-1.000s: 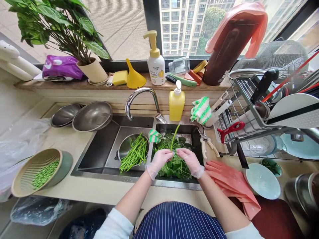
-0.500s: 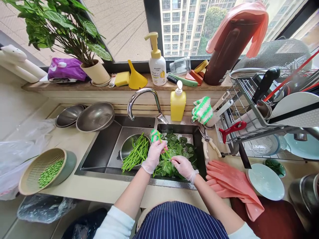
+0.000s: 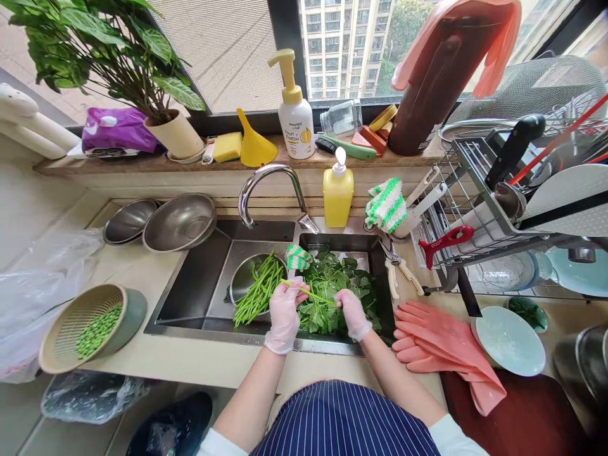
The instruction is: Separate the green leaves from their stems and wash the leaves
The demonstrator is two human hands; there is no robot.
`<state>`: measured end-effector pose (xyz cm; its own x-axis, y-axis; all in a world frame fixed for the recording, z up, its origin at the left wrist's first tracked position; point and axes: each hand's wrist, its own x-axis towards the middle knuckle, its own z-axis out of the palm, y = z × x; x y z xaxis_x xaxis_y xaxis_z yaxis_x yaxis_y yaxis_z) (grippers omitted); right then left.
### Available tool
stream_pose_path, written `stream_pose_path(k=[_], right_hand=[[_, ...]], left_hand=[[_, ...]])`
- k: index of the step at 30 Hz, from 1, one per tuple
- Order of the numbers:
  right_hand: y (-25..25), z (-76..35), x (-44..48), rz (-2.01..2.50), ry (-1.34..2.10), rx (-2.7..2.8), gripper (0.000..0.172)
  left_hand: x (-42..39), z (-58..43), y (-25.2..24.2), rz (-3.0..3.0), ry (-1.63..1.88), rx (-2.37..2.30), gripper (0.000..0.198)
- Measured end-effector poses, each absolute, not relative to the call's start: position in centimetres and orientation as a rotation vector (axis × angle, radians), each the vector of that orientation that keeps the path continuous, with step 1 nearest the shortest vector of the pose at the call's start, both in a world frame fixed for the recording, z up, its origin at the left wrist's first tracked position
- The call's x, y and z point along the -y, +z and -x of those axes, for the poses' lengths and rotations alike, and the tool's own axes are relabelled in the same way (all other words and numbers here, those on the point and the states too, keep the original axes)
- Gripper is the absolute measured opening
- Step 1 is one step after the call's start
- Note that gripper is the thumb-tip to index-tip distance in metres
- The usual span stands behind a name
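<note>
Both my hands wear thin clear gloves and work over the right sink basin, which is full of dark green leaves. My left hand pinches one thin green stem that lies almost level, pointing left. My right hand grips the same stem's right end among the leaves. Just left of my left hand, a steel bowl in the left basin holds a bundle of stripped green stems.
Faucet, yellow soap bottle and striped cloth stand behind the sink. Scissors and pink rubber gloves lie right of it, beside a dish rack. Steel bowls and a colander of green peas sit left.
The stem stood upright between both hands a second ago; it has swung down to the left and now lies nearly level. My left hand moved toward the stem bowl.
</note>
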<state>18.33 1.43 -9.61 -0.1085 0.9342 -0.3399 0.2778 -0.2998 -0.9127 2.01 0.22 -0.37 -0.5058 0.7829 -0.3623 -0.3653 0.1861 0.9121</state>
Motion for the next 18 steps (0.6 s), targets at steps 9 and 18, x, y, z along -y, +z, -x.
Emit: stream_pose_path(k=[9,18], right_hand=[[-6.9,-17.0,-1.1,1.322,1.525,1.623,0.033],[-7.6,-16.7,0.2,1.198,1.328,1.906,0.03]], left_hand=[[0.4,-2.7,-1.7,-0.328,1.387,-1.476,0.03],[1.9,-3.5,-1.9,-0.795,1.27,-1.529,0.018]])
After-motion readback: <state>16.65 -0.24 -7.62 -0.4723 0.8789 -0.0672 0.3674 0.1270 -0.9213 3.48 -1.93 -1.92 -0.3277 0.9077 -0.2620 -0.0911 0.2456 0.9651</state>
